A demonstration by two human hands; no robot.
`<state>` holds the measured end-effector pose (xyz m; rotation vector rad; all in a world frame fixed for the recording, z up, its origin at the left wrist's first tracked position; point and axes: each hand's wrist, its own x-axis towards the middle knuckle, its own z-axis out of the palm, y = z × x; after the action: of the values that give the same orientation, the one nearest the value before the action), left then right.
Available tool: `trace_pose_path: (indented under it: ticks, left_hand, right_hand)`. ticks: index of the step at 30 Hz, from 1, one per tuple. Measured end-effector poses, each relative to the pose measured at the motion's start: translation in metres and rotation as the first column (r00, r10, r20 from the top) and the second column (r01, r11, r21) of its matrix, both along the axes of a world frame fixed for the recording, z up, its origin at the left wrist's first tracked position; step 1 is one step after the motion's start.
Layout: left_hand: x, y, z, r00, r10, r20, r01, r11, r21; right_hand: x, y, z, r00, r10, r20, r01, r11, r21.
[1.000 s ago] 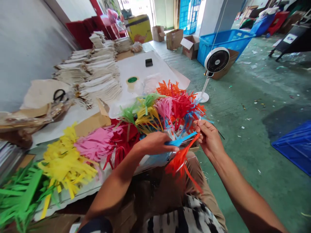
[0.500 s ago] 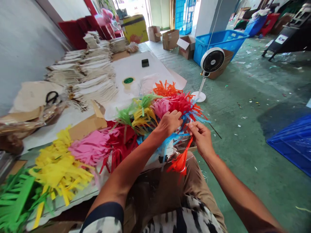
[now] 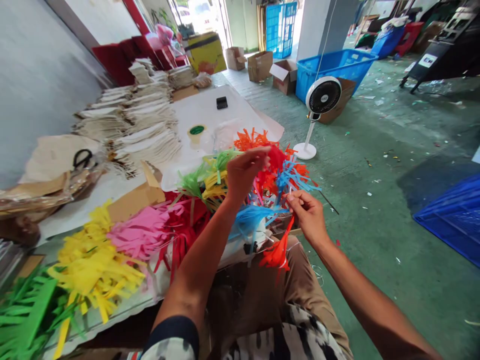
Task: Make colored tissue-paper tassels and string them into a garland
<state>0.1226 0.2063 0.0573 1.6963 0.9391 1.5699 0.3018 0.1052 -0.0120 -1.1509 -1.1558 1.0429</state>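
Note:
My right hand (image 3: 308, 214) is closed in a pinch at the upper end of an orange-red paper tassel (image 3: 276, 251), which hangs below it over my knee. A thin pale string shows at these fingertips. The tip of a light blue tassel (image 3: 252, 218) reaches close to the same fingers. My left hand (image 3: 245, 172) is raised over the tassel pile, its fingers pointing right beside a red tassel (image 3: 276, 159); motion blur hides whether they grip anything. Around it lie green tassels (image 3: 192, 182), yellow tassels (image 3: 215, 186) and orange tassels (image 3: 250, 140).
Pink fringed strips (image 3: 144, 227), yellow fringes (image 3: 95, 272) and green fringes (image 3: 28, 310) cover the near left table. Farther back are tape (image 3: 196, 130), a black phone-like object (image 3: 222, 103), scissors (image 3: 82, 158) and stacked pale bundles (image 3: 148, 135). A fan (image 3: 324, 96) stands on the right.
My left hand has lifted up and left from the pile, uncovering blue and red strips beneath. My right hand keeps its pinch, almost in place.

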Motion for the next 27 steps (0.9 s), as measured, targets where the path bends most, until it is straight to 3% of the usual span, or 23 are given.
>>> trace_pose_path:
  ticks: [3,7,9,12,17,22,27]
  left_hand:
    - [-0.002,0.006,0.013,0.955,0.049,0.292,-0.027,0.997,-0.079]
    - [-0.013,0.007,0.025,0.897,-0.005,0.441,0.036,0.997,-0.062]
    - [-0.018,0.001,0.026,0.915,-0.017,0.404,0.037,0.998,-0.042]
    - [-0.023,-0.018,0.019,0.983,-0.021,0.183,0.034,0.997,-0.071]
    - [-0.022,-0.052,-0.013,0.975,-0.006,-0.223,-0.02,0.993,-0.113]
    - [-0.013,-0.069,-0.038,0.965,-0.061,-0.257,0.029,0.992,-0.126]
    - [-0.008,-0.075,-0.044,0.98,-0.067,-0.189,0.03,0.981,-0.192]
  right_hand:
    - [0.0,-0.002,0.001,1.0,-0.002,0.004,0.002,1.0,0.018]
    - [0.0,-0.005,0.006,1.0,-0.023,0.006,0.023,0.999,0.048]
    - [0.001,-0.008,0.01,0.999,-0.033,0.004,0.033,0.998,0.059]
    - [0.0,-0.015,0.018,0.999,-0.035,0.001,0.035,0.997,0.066]
    - [-0.008,-0.015,0.022,0.998,-0.068,-0.003,0.068,0.996,0.065]
    - [-0.019,-0.004,0.016,0.994,-0.113,-0.003,0.113,0.993,0.029]
    - [-0.021,0.0,0.015,0.995,-0.096,0.0,0.096,0.995,-0.001]
